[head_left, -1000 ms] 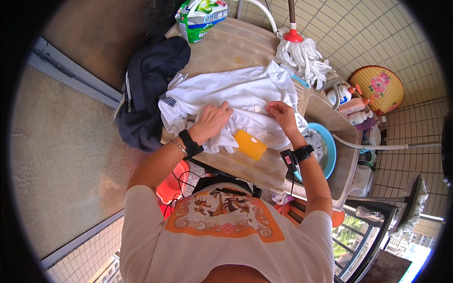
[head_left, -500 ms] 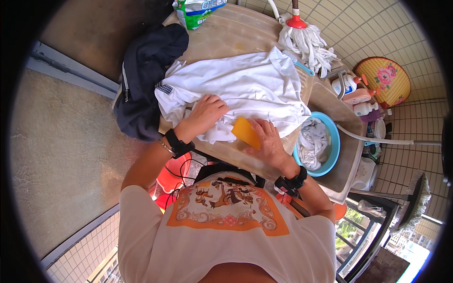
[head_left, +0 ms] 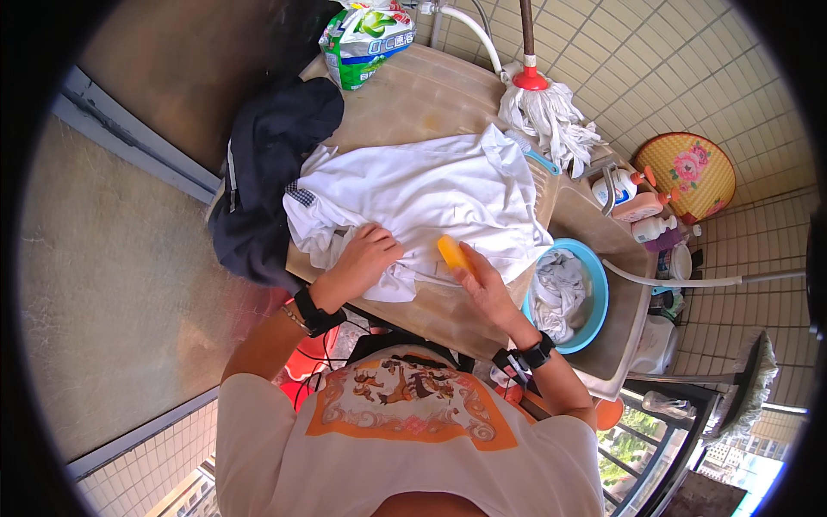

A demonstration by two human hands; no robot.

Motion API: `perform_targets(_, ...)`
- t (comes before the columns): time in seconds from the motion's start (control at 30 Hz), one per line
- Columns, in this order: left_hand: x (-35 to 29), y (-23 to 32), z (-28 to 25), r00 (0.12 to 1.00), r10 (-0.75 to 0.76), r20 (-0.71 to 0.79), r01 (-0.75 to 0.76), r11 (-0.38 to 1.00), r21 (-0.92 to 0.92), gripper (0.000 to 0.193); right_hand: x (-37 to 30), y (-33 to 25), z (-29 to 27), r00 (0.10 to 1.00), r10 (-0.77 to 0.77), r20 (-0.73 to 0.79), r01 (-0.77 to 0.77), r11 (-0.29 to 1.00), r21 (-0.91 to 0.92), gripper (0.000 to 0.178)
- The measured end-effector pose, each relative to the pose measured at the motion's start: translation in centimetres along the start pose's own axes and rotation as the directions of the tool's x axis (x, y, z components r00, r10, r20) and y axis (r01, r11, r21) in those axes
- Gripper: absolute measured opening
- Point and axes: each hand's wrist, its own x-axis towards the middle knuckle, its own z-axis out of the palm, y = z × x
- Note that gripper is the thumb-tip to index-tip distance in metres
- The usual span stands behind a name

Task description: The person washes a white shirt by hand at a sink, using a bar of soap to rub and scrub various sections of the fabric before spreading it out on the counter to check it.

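A white shirt with a small dark checked patch lies spread and wrinkled over the sloping washboard slab. On its near, bunched part, my left hand presses down with curled fingers closed on the cloth. My right hand grips a yellow bar of soap by its near end, over the lower middle of the shirt. The soap is tilted and slightly blurred; whether it touches the cloth I cannot tell. Dark clothing hangs over the slab's left edge.
A blue basin of wet whitish cloth sits in the sink at right. Beyond are a blue brush, a mop head, pump bottles and a woven fan. A green-white detergent bag stands far left.
My right hand has moved the soap farther up the shirt and tilted it. My left hand stays on the bunched cloth. The whole scene sits lower in view.
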Motion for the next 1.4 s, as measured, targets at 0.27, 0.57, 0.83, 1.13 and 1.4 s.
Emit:
perform_targets(0.27, -0.8, 1.9, 0.0, 1.000, -0.017, 0.005, 0.017, 0.997, -0.074, 0.012, 4.0, -1.2, -6.8, 0.922, 0.285, 0.262, -0.338, 0.261, 0.904, 0.057)
perform_targets(0.57, -1.9, 3.2, -1.8, 0.990, -0.144, 0.013, 0.143, 0.971, -0.191, 0.022, 4.6, 0.1, -6.3, 0.919, 0.321, 0.228, -0.323, 0.284, 0.902, 0.057)
perform_targets(0.83, -4.4, 2.1, -8.8, 0.957, -0.259, -0.128, 0.272, 0.957, 0.097, 0.066, 6.9, -7.6, 0.1, 0.894, 0.290, 0.341, -0.421, 0.286, 0.861, 0.057)
perform_targets(1.13, -11.7, -5.0, -5.0, 0.928, -0.372, 0.019, 0.371, 0.928, 0.049, 0.079, 13.2, -20.6, 12.0, 0.828, 0.276, 0.489, -0.556, 0.282, 0.782, 0.050)
perform_targets(1.4, -15.5, -8.0, -6.2, 0.919, -0.387, 0.080, 0.394, 0.910, -0.130, 0.092, 21.6, -29.1, 28.2, 0.992, 0.063, 0.108, -0.112, 0.828, 0.549, 0.057)
